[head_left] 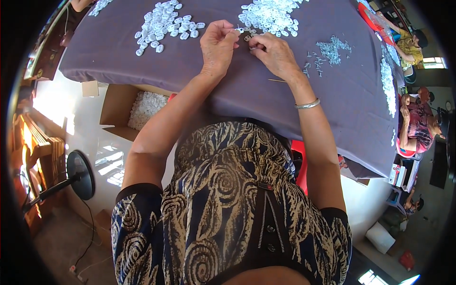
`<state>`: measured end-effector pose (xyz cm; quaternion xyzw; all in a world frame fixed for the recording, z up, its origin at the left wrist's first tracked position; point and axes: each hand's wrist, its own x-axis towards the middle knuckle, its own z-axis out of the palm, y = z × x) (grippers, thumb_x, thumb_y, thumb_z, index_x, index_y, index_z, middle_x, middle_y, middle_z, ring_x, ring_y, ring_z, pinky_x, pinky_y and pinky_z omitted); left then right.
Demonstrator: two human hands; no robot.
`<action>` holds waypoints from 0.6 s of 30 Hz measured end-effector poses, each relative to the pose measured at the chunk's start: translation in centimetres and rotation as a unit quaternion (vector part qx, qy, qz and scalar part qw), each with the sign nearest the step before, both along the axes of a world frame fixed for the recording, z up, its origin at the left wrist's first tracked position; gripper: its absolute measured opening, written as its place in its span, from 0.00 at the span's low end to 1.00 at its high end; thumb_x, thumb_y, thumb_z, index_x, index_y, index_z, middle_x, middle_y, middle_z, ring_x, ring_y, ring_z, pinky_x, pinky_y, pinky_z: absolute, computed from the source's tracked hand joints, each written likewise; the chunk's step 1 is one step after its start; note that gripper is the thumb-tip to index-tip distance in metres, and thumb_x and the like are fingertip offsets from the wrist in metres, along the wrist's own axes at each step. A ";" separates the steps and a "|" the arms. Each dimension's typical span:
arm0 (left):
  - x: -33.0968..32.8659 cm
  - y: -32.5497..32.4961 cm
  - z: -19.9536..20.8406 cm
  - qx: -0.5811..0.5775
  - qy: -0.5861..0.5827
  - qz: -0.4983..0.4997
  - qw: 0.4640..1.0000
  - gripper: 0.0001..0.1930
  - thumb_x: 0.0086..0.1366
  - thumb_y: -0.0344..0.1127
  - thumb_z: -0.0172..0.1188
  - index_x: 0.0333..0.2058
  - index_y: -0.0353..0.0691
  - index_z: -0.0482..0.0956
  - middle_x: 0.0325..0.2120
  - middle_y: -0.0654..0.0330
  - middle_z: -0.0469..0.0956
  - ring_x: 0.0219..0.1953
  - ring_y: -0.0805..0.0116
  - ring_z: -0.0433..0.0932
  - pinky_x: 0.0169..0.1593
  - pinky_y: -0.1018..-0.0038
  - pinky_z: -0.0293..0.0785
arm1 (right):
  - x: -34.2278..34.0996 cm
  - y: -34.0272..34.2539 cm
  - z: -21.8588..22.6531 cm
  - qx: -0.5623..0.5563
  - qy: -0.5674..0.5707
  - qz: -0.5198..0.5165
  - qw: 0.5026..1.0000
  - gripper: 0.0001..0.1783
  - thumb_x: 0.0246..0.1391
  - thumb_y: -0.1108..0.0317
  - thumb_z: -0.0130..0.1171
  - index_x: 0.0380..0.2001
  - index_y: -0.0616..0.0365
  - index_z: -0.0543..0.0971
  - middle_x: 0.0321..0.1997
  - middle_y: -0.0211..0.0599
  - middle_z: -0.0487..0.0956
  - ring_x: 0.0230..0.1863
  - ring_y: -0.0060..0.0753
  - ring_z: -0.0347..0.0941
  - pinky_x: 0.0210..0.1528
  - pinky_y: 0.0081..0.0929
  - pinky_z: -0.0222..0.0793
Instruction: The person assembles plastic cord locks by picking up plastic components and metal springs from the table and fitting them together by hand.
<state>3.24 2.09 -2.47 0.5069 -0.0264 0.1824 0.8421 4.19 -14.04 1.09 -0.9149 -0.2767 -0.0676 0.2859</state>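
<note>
My left hand (216, 47) is raised over the dark cloth-covered table, thumb and fingers pinching a small white plastic piece (241, 30). Close to it on the right is my right hand (276, 53), its fingers curled together; whatever is between them is too small to make out. Just beyond the fingertips spreads a heap of flat white plastic pieces (270, 15). Left of my left hand lies a pile of rounded white pieces (164, 23). A scatter of tiny bluish-grey pins or screws (335, 50) sits to the right of my right hand.
A thin wooden stick (277, 80) rests near the table's front edge. Below that edge, at left, stands an open cardboard box (114, 108) filled with white pieces. A black fan (80, 175) is at far left. Other people (418, 116) sit along the right side.
</note>
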 end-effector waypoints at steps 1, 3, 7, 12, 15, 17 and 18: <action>-0.1 -0.1 0.1 0.009 0.000 -0.001 1.000 0.09 0.57 0.21 0.58 0.37 0.36 0.73 0.26 0.62 0.76 0.27 0.76 0.74 0.30 0.79 0.73 | 0.0 -0.5 0.2 -0.009 0.004 -0.002 1.000 0.06 0.47 0.68 0.60 0.31 0.53 0.77 0.25 0.33 0.74 0.31 0.36 0.73 0.33 0.34 0.68; -0.3 -0.1 0.2 0.018 0.001 -0.002 1.000 0.08 0.57 0.21 0.58 0.36 0.37 0.73 0.26 0.63 0.76 0.27 0.76 0.74 0.30 0.79 0.72 | -0.1 -1.5 0.4 -0.003 0.026 -0.014 1.000 0.06 0.47 0.68 0.60 0.30 0.53 0.77 0.25 0.33 0.74 0.30 0.36 0.73 0.33 0.33 0.68; -0.5 -0.3 0.5 0.033 0.012 -0.007 0.999 0.08 0.57 0.22 0.58 0.36 0.37 0.74 0.25 0.63 0.75 0.27 0.76 0.73 0.30 0.78 0.72 | -0.3 -3.9 0.1 0.014 0.004 -0.044 0.999 0.04 0.48 0.72 0.60 0.30 0.58 0.78 0.26 0.30 0.75 0.25 0.22 0.69 0.30 0.23 0.66; -0.2 -0.2 0.3 0.024 0.011 -0.005 1.000 0.08 0.57 0.22 0.58 0.36 0.38 0.74 0.25 0.64 0.75 0.27 0.77 0.72 0.30 0.79 0.72 | -0.7 -4.1 0.4 0.066 0.036 -0.083 0.994 0.04 0.50 0.72 0.60 0.30 0.59 0.78 0.26 0.29 0.75 0.27 0.21 0.70 0.32 0.21 0.67; -0.4 -0.3 0.3 0.032 0.014 -0.004 0.999 0.08 0.57 0.21 0.58 0.36 0.38 0.73 0.25 0.64 0.75 0.28 0.77 0.72 0.30 0.79 0.72 | -0.7 -2.7 0.7 0.081 0.037 -0.041 0.995 0.05 0.49 0.71 0.60 0.31 0.59 0.78 0.26 0.30 0.75 0.28 0.22 0.70 0.33 0.21 0.67; -0.4 -0.3 0.4 0.021 0.008 -0.013 1.000 0.08 0.57 0.21 0.57 0.36 0.38 0.73 0.26 0.64 0.75 0.27 0.77 0.72 0.30 0.79 0.72 | -0.6 -1.7 0.6 0.085 0.037 -0.023 0.995 0.05 0.49 0.71 0.60 0.31 0.58 0.78 0.27 0.30 0.74 0.29 0.23 0.70 0.33 0.21 0.67; -0.4 -0.3 0.4 0.021 0.008 -0.013 1.000 0.08 0.57 0.21 0.57 0.36 0.38 0.73 0.26 0.64 0.75 0.27 0.77 0.72 0.30 0.79 0.72 | -0.5 -1.3 0.4 0.062 0.009 -0.005 0.998 0.06 0.49 0.71 0.61 0.31 0.58 0.77 0.27 0.31 0.74 0.29 0.24 0.70 0.33 0.23 0.67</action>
